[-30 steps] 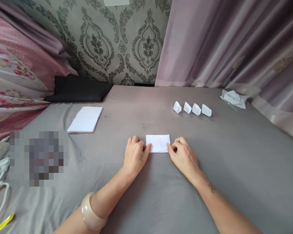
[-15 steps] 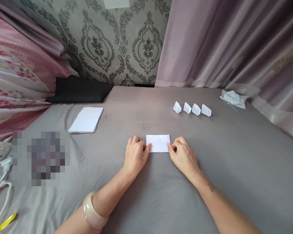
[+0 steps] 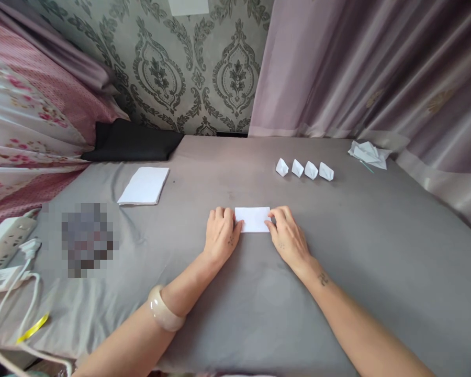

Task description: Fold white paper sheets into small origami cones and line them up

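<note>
In the head view, we see two bare hands at the middle of a grey cloth-covered surface [image 3: 239, 309], and between them lies a small rectangle of white paper [image 3: 253, 219], flat, with its long side going from left to right. The left hand [image 3: 221, 233] has its thumb upon the near left corner of this paper, while its other fingers are bent together along the left edge. The right hand [image 3: 289, 235] holds the right end: its thumb is at the near corner and its index finger is near the far corner, with a little gap between the two. We cannot tell if some fingers go under the paper. On the left forearm we notice a pale bangle [image 3: 165, 311].

Farther and to the right, four small folded white pieces [image 3: 311, 170] stand in a row, near one another. At the far right we find a loose heap of white paper [image 3: 370, 154], with a thin greenish stick [image 3: 366, 166] just beside its near side. To the left lies a stack of white sheets [image 3: 144, 185], and farther behind it a black cloth [image 3: 133, 140]. At the near left are a white power strip [image 3: 8, 241] and a yellow strip [image 3: 34, 329].
</note>
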{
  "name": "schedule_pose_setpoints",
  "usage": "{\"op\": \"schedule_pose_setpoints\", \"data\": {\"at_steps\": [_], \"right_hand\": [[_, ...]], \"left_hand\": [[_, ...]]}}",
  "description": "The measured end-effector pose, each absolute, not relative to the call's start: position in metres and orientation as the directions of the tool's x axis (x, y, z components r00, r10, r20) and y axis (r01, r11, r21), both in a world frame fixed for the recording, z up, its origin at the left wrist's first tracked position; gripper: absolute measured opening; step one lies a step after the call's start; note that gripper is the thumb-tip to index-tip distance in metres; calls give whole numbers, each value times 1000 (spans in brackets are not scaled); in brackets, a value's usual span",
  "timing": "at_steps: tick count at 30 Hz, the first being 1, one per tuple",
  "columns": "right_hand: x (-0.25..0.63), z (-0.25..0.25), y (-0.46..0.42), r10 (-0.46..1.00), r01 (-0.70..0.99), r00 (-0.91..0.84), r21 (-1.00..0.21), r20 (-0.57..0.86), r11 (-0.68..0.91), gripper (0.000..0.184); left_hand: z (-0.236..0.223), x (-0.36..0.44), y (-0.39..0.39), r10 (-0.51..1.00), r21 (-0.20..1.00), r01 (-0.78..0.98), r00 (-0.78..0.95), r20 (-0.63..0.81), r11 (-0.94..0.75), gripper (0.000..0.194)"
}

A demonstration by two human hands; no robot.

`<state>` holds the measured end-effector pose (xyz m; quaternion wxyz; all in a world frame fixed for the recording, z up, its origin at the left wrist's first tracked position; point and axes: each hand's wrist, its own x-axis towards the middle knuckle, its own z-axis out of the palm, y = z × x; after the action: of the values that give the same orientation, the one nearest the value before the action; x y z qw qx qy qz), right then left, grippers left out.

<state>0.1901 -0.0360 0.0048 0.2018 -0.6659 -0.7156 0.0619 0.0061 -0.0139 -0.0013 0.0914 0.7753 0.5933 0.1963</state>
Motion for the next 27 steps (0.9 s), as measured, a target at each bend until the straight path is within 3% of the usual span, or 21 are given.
{"op": "schedule_pose_setpoints", "data": {"at_steps": [3, 5, 11, 16, 27], "right_hand": [[190, 7, -37, 935, 878, -274, -338, 226, 339, 29], [190, 11, -39, 919, 863, -338, -322, 204, 389, 33], [181, 23, -60, 914, 912, -378, -114, 144, 395, 39], [158, 25, -76, 924, 931, -364, 20, 118, 364, 49], [143, 21, -83, 951, 955, -297, 22, 88, 296, 48]], "left_hand": [[1, 9, -12, 913, 330, 854, 345, 219, -402, 16], [5, 9, -12, 872, 308, 816, 453, 184, -489, 22], [25, -3, -23, 799, 228, 773, 601, 36, -592, 34], [21, -22, -33, 691, 260, 655, 719, 77, -710, 44], [13, -32, -35, 704, 236, 667, 694, 148, -707, 43]]}}
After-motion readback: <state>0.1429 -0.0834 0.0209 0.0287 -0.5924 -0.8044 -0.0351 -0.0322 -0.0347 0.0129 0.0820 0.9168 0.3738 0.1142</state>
